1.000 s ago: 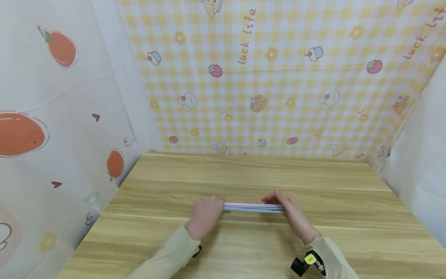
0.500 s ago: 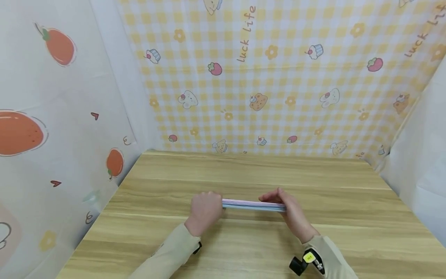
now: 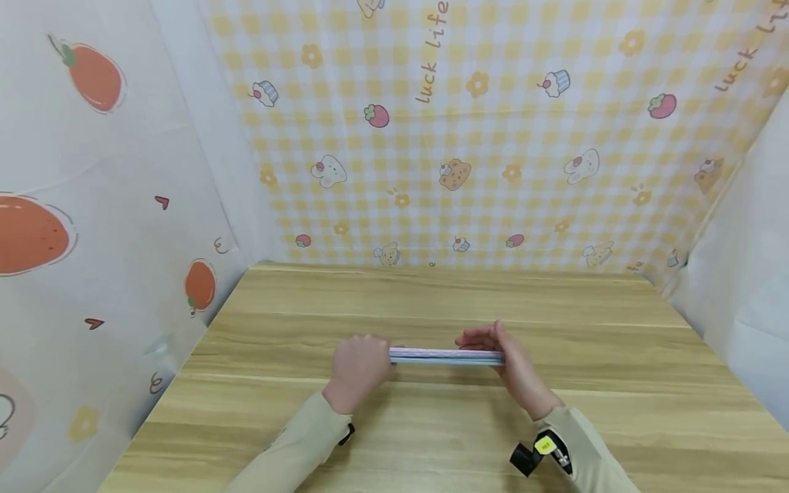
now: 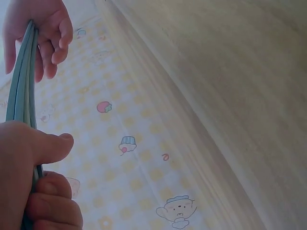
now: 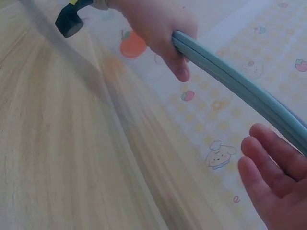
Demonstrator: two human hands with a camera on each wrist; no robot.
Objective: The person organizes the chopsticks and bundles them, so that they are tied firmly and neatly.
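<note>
A bundle of thin pastel strips (image 3: 444,357) is held roughly level above the desk (image 3: 431,424), spanning the space between the two hands. One end is gripped by the left hand (image 3: 361,364), whose fingers are curled round the strips, with the thumb laid along the side. The other end is met by the palm of the right hand (image 3: 516,371), near the base of the thumb; the fingers there are spread slightly and loosely bent. Pink and blue are shown along the bundle from the head view (in the wrist views only blue-green can be made out). Both forearms are covered by beige sleeves (image 3: 308,439), and a black camera (image 3: 524,459) is worn at the right wrist. The desk is backed by a yellow-checked cloth (image 3: 394,150), printed with cupcakes, strawberries and animal heads
</note>
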